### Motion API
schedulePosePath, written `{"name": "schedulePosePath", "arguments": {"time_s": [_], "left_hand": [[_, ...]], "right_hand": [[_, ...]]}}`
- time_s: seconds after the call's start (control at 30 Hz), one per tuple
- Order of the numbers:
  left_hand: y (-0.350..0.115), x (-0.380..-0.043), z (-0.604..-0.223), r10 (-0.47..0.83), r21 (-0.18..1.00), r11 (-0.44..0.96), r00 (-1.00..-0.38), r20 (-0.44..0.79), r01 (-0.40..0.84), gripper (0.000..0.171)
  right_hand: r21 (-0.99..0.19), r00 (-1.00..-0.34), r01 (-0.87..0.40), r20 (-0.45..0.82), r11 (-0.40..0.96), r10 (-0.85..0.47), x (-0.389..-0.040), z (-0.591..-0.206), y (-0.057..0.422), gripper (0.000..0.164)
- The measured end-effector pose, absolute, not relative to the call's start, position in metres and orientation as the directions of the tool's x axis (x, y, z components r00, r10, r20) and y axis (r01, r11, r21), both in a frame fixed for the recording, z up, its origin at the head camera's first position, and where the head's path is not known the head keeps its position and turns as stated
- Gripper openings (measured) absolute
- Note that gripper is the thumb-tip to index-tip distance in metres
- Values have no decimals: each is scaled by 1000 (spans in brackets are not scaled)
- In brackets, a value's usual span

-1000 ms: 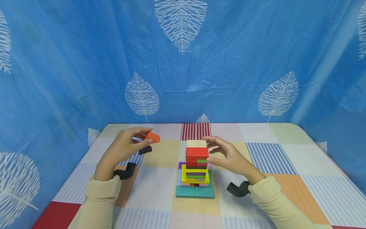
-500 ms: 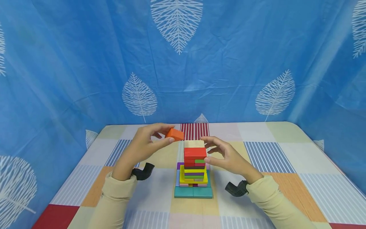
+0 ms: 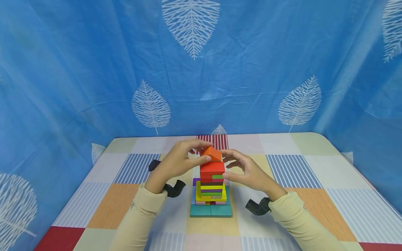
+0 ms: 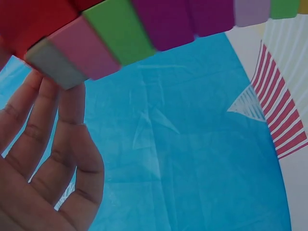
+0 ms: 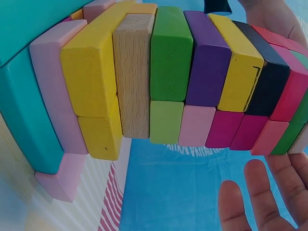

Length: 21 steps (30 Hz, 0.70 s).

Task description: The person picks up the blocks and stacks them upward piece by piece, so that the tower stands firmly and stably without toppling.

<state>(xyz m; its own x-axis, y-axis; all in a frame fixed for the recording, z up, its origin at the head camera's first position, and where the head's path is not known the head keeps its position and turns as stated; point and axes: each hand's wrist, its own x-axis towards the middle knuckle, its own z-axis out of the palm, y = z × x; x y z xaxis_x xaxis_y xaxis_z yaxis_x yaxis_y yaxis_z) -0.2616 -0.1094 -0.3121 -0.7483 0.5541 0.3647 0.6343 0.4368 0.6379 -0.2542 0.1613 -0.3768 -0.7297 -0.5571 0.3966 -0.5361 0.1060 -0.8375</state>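
A tall tower of coloured wooden blocks (image 3: 212,168) stands on teal base blocks (image 3: 210,211). In the head view my left hand (image 3: 182,160) pinches an orange triangular block (image 3: 212,153) at the tower's top, just above the thick red block. That orange block overlaps the pale wood block and hides most of it. My right hand (image 3: 246,171) is at the tower's upper right side, thumb by the red block and index fingertip near the top. In the right wrist view its long fingers (image 5: 260,187) extend beside the tower's top end.
A black block (image 3: 154,165) lies on the checked tablecloth, partly behind the left hand. Black wrist cameras (image 3: 176,188) sit at the cuffs. A blue leaf-patterned curtain (image 3: 238,69) surrounds the table's back and sides.
My left hand has carried the orange triangular block rightward from the table's left side to the tower's top. The right hand has stayed beside the tower. The head view has shifted slightly.
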Motion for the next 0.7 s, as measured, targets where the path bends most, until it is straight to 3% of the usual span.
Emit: {"name": "schedulePosePath", "arguments": {"time_s": [0.7], "left_hand": [[-107, -262, -314, 558, 627, 454, -751, 354, 633, 45]], "right_hand": [[-842, -725, -533, 401, 88, -559, -255, -375, 160, 62]]}}
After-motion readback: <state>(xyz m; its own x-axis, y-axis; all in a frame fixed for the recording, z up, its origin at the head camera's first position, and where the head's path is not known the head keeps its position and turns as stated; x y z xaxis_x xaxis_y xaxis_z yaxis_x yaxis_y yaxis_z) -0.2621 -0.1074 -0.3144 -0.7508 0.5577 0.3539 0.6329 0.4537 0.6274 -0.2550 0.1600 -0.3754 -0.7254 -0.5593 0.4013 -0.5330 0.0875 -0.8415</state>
